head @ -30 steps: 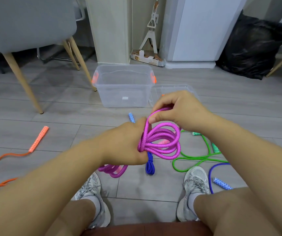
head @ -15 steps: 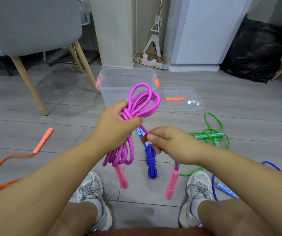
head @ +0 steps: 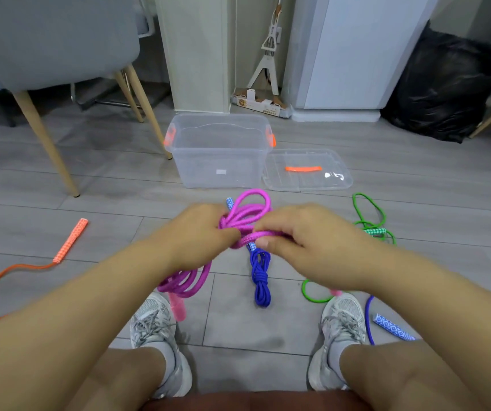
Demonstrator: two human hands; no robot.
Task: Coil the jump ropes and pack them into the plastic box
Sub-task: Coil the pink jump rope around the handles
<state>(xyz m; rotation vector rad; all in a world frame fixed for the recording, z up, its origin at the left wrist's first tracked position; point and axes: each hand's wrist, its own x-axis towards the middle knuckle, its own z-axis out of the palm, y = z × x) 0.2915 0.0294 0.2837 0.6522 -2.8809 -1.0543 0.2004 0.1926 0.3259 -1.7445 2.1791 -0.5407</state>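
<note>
Fingers [head: 269,226] of my right hand [head: 312,241], up from below, are now pinching the pink rope [head: 248,207] across the coil my left hand [head: 199,232] is gripping; I'm binding it, box [head: 217,157] waiting at twelve o'clock.

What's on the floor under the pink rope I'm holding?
A coiled blue rope lies below the pink rope. A patterned handle tip shows above; the stretch between is hidden by your left hand and right hand.
</note>
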